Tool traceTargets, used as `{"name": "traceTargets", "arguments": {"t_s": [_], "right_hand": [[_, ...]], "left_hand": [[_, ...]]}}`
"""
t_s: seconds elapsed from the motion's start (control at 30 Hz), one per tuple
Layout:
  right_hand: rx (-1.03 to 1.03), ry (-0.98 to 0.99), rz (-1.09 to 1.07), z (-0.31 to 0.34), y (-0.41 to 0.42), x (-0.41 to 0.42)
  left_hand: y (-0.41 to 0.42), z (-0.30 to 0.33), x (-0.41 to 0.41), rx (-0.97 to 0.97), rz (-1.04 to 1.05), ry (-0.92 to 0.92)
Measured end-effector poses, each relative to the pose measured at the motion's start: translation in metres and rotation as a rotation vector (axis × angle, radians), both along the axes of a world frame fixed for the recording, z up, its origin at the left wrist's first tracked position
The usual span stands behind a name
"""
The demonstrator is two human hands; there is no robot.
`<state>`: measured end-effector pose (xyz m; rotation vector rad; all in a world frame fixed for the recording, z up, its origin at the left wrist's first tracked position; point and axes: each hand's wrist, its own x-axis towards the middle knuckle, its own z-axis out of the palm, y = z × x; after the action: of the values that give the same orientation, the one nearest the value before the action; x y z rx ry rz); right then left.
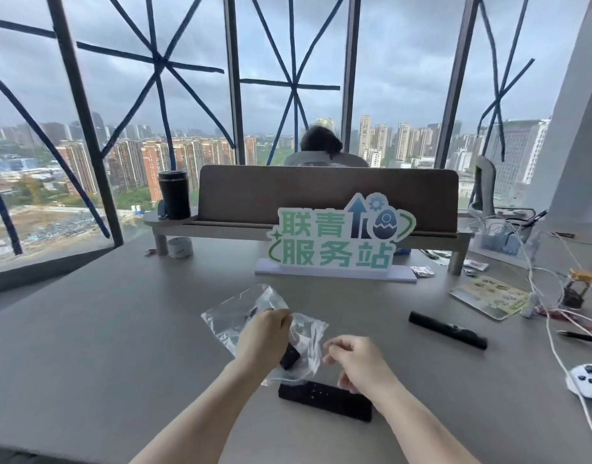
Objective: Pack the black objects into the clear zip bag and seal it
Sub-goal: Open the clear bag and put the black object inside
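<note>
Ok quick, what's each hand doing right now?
Left hand: closed, pinching the clear zip bag.
Right hand: fingers curled by the bag's edge; whether it grips anything cannot be told.

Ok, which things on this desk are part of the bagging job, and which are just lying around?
Job: clear zip bag, small black piece inside it, black remote by the hands, black bar further right.

Lying about: white game controller, black cup, green sign, cables, pen.
</note>
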<state>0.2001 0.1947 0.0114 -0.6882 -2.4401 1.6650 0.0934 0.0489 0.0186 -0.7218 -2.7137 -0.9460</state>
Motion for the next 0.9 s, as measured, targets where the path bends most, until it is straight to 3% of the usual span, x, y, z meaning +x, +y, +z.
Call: {"name": "traceTargets", "arguments": {"t_s": [0.13,0.2,0.33,0.5,0.67,0.9], "right_hand": [[0.556,-0.221,0.088,-0.013,0.024,0.025],[0.622,-0.322,0.195,-0.021,0.026,0.032],[0.625,-0.287,0.275,-0.025,0.019,0.034],[0.556,-0.293,0.269,-0.02,0.038,0.05],[0.132,-0.129,0.079,0.006,0.081,0.075],[-0.153,-0.077,0.019,0.019,0.058,0.054]], "left_hand": [[-0.004,-0.007,-0.003,-0.011,-0.002,0.017],[-0.001,-0.01,-0.002,-0.003,0.002,0.018],[0.001,-0.013,0.0,0.034,0.021,0.024],[-0.004,-0.014,-0.004,0.022,0.044,0.028],[0.016,-0.008,-0.002,0.03,-0.023,0.021],[0.074,0.019,0.019,0.105,-0.164,0.026]]}}
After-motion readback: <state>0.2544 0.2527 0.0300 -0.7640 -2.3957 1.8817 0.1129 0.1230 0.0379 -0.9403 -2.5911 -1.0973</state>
